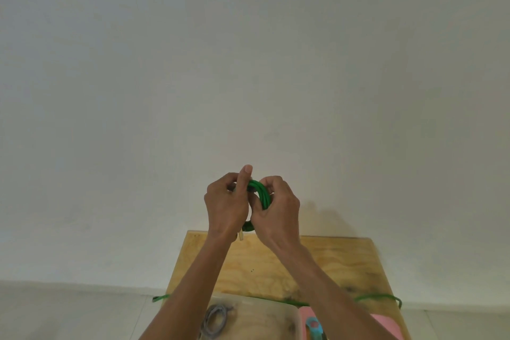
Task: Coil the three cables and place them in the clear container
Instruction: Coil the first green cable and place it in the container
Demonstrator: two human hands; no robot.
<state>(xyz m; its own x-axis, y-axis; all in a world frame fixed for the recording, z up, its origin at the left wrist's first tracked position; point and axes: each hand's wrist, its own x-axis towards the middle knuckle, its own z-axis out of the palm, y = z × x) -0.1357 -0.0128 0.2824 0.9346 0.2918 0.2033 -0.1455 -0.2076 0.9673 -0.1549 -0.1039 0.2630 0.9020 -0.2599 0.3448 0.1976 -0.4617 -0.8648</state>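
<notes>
gripping the green cable point(260, 194) coil between them, left hand point(226, 208) and right hand point(276, 211) fingers closed (raised above table point(345, 262)).

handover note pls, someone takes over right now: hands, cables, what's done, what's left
Left hand and right hand: both gripping the green cable coil, raised above the wooden table.
Another green cable lies uncoiled across the table, ends over both edges.
Grey cable is coiled inside the clear container.
Left: finish the green coil, put it in, then coil the loose one.
</notes>
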